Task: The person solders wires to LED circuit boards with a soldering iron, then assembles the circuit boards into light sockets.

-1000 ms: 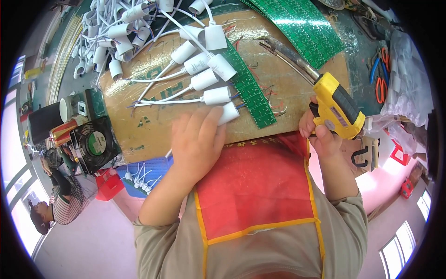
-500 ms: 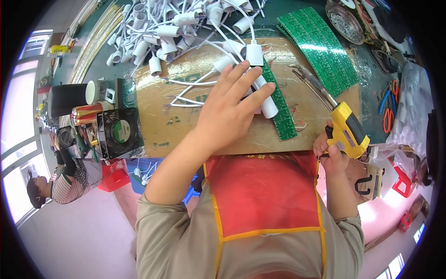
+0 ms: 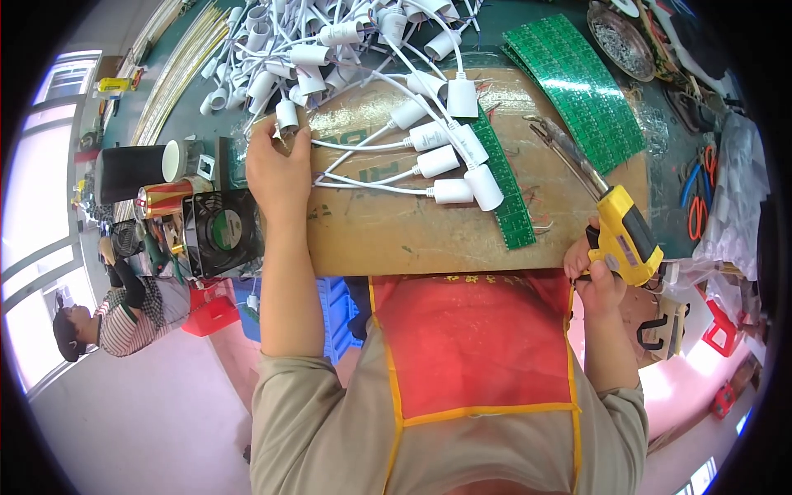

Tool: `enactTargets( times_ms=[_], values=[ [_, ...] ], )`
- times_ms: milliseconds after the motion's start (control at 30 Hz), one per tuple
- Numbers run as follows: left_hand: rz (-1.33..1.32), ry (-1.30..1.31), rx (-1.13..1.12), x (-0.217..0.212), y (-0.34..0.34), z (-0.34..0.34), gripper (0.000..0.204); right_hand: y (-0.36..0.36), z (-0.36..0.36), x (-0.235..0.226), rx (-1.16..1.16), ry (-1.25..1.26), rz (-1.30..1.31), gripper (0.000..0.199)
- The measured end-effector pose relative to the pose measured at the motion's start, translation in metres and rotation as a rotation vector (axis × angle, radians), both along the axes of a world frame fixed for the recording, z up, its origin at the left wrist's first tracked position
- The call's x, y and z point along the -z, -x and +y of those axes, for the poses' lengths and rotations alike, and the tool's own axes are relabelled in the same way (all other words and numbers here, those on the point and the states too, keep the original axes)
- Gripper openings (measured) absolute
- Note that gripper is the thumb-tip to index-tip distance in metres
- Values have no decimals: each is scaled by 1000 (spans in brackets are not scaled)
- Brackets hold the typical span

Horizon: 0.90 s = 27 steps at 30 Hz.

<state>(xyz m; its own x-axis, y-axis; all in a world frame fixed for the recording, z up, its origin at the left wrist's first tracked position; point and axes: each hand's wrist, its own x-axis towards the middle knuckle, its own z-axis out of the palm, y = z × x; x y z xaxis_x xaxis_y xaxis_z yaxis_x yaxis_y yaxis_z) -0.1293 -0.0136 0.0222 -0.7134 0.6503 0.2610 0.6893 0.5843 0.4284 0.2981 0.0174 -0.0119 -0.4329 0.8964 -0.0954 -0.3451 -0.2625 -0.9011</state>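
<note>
My left hand (image 3: 280, 177) is at the left edge of the cardboard, thumb and fingers apart on either side of a white lamp holder (image 3: 286, 115) at the pile's near edge. Whether they touch it is hard to see. My right hand (image 3: 596, 276) grips a yellow and black soldering gun (image 3: 625, 235), its metal tip pointing up and left over the board. Several wired white lamp holders (image 3: 436, 162) lie mid-board with their leads to the left. Some rest against a narrow green circuit board strip (image 3: 513, 216).
A heap of white lamp holders (image 3: 338, 33) fills the back. Green circuit board sheets (image 3: 577, 91) lie at right, near a metal dish (image 3: 620, 41) and orange-handled scissors (image 3: 697, 216). A black fan (image 3: 221, 233) stands left of the cardboard (image 3: 371, 243). Another person (image 3: 124, 318) sits far left.
My left hand has left the lamp holders beside the circuit board strip and moved left to the pile's edge. My right hand stays on the soldering gun. The view has shifted slightly.
</note>
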Motion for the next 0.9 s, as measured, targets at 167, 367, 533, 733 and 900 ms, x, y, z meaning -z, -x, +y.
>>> enactTargets(
  times_ms=[167, 367, 533, 733, 900],
  values=[
    [97, 35, 32, 8, 15, 10, 42, 1, 0, -3, 19, 0, -15, 74],
    [232, -199, 12, -7, 12, -12, 32, 3, -7, -4, -44, 10, -72, 75],
    [-2, -731, 69, -50, -6, -41, 41, 27, -19, -20, -84, -12, -65, 32],
    [89, -923, 444, -82, -24, -62, 35, 54, -6, -16, -296, -85, -44, 20],
    [174, -298, 792, -57, -94, -56, 26, 65, -4, -18, -248, -32, 29, 19]
  ],
)
